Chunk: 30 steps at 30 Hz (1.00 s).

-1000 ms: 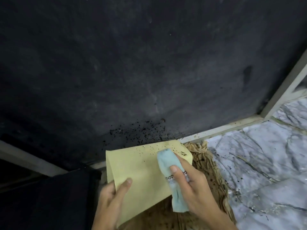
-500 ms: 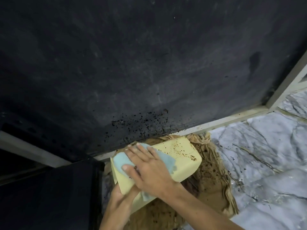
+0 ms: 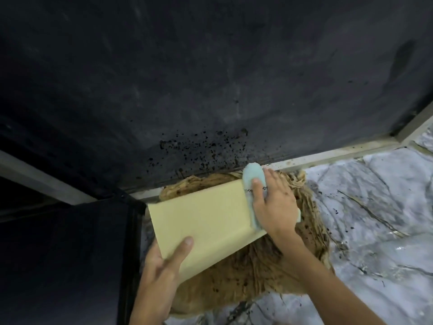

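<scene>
A pale yellow card (image 3: pixel 206 221) slants over a crumpled brown paper (image 3: pixel 257 268) on the marble floor. My left hand (image 3: pixel 161 275) holds the card's lower left edge, thumb on top. My right hand (image 3: pixel 274 202) presses a folded light blue cloth (image 3: pixel 251 181) against the card's right end, fingers spread over the cloth. The card's face looks free of specks.
A dark wall (image 3: pixel 210 78) rises behind, with black specks (image 3: pixel 206 146) spattered near its base above a pale ledge (image 3: pixel 328 156). A black panel (image 3: pixel 63 261) stands at the left. Dark grit dots the white marble floor (image 3: pixel 375 219) to the right.
My right hand has swept the blue cloth from the card's left part to its right end. The specks seen on the card earlier are gone, and the card now lies flatter.
</scene>
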Tool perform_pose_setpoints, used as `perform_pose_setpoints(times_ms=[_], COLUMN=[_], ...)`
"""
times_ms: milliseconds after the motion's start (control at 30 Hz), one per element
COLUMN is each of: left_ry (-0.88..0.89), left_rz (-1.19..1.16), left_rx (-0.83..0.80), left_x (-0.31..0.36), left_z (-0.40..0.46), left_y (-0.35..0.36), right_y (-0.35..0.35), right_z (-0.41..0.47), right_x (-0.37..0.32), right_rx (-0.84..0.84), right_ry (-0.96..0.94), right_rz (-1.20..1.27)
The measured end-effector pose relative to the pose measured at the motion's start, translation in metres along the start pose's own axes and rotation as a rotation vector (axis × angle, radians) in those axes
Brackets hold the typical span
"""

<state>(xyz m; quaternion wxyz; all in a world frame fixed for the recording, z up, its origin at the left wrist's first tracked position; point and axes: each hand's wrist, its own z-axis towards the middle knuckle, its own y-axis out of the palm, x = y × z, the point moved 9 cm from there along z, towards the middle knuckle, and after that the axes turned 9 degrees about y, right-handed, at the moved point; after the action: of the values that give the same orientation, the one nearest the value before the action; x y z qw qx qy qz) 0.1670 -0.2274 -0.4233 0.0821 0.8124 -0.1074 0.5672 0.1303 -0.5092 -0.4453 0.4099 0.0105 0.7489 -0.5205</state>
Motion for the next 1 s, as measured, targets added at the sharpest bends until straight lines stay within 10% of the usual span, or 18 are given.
perform_pose_setpoints(times_ms=[333, 800, 1000], left_ry=[0.046, -0.075, -0.078], left_rz=[0.033, -0.007, 0.030], left_rx=[-0.081, 0.020, 0.004], left_x=[0.019, -0.005, -0.002], left_z=[0.004, 0.007, 0.012], left_y=[0.021, 0.000, -0.001], right_y=[0.038, 0.003, -0.008], right_z=[-0.076, 0.041, 0.015], right_x=[-0.125, 0.030, 0.060], right_rx=[-0.314, -0.257, -0.031], right_ry=[-0.569, 0.324, 0.435], right_rz=[-0.043, 0.425, 0.452])
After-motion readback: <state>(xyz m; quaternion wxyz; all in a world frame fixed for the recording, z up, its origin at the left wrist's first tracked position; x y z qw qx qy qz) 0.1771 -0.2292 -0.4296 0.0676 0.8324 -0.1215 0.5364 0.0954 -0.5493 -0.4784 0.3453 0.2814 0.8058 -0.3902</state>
